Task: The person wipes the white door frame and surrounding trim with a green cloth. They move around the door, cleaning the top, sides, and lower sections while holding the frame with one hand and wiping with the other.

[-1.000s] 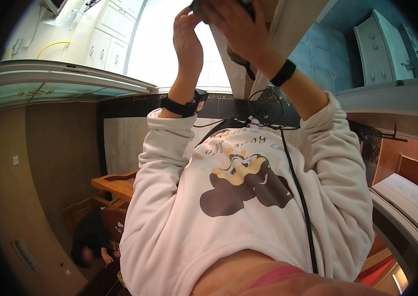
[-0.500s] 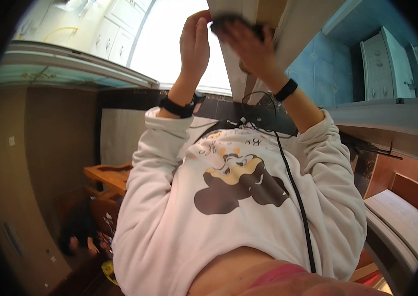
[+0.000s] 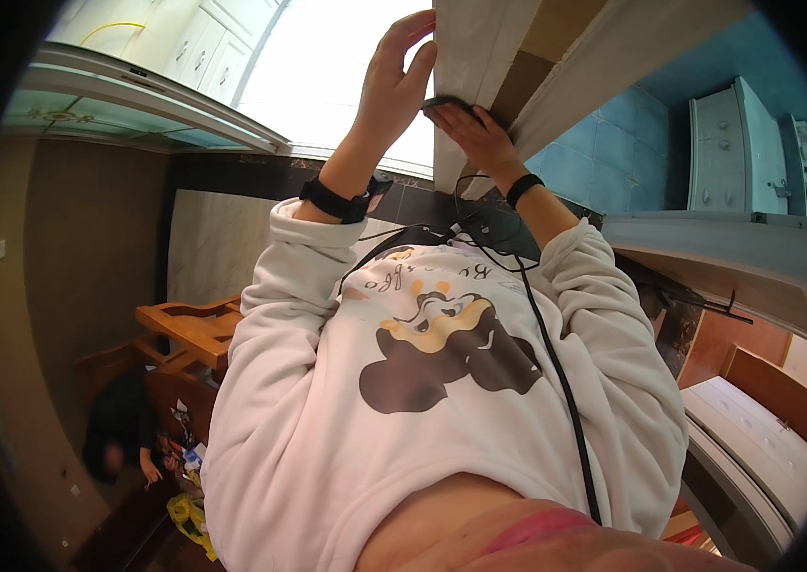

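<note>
My right hand (image 3: 481, 141) presses a dark flat pad (image 3: 451, 103), perhaps a cloth or brush, against the white face of a door-frame post (image 3: 475, 48). Its fingers lie over the pad, and only the pad's far rim shows. My left hand (image 3: 401, 76) is raised at the post's left edge, fingers stretched and touching that edge, thumb held apart. A small bit of red shows by its fingertips, too little to name. Each wrist wears a black band, the left one with a small device on it.
A brown strip (image 3: 541, 57) runs along the post. Left lies a bright room with white cabinets (image 3: 208, 48); right, a blue-tiled room with a white cabinet (image 3: 723, 143). A black cable (image 3: 556, 353) hangs down my front. Behind, a person (image 3: 122, 419) is near a wooden chair (image 3: 189, 324) and yellow bag (image 3: 192, 524).
My right hand and the pad have moved lower along the post, toward me. My left hand has shifted slightly right and now meets the post's edge. The view has shifted a little.
</note>
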Tool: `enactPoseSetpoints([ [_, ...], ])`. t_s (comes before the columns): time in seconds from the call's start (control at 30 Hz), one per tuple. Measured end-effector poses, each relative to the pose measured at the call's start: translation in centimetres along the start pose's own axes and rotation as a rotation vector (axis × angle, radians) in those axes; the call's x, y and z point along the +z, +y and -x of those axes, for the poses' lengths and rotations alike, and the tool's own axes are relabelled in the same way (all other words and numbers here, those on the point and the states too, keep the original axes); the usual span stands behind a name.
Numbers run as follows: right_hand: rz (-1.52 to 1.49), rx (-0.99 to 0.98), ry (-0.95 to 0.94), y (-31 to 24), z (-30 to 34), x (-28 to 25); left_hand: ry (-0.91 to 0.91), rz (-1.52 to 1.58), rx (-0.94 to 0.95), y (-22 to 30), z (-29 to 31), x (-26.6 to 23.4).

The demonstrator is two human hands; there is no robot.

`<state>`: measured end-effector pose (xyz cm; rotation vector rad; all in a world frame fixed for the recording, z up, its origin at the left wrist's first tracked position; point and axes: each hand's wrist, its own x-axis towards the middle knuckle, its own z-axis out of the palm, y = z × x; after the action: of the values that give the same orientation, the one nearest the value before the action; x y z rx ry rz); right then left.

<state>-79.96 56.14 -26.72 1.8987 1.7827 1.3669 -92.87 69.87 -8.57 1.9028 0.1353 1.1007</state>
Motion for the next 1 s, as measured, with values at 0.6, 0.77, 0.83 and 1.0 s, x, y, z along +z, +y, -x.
enactPoseSetpoints([
  [0.6,-0.342,0.643,0.506,17.1,-1.6,-6.2,-0.11,0.123,-0.164,0.7,0.6,-1.1],
  [0.77,-0.369,0.646,0.265,10.3,3.8,-2.6,-0.13,0.097,-0.129,1.2,0.6,-1.1],
  [0.83,-0.331,0.581,0.187,7.9,6.5,-1.2,-0.136,0.094,-0.138,1.3,0.5,-1.0],
  [1.0,-0.361,0.476,0.082,4.8,10.2,-0.3,-0.132,0.135,-0.139,1.1,0.4,-0.8],
])
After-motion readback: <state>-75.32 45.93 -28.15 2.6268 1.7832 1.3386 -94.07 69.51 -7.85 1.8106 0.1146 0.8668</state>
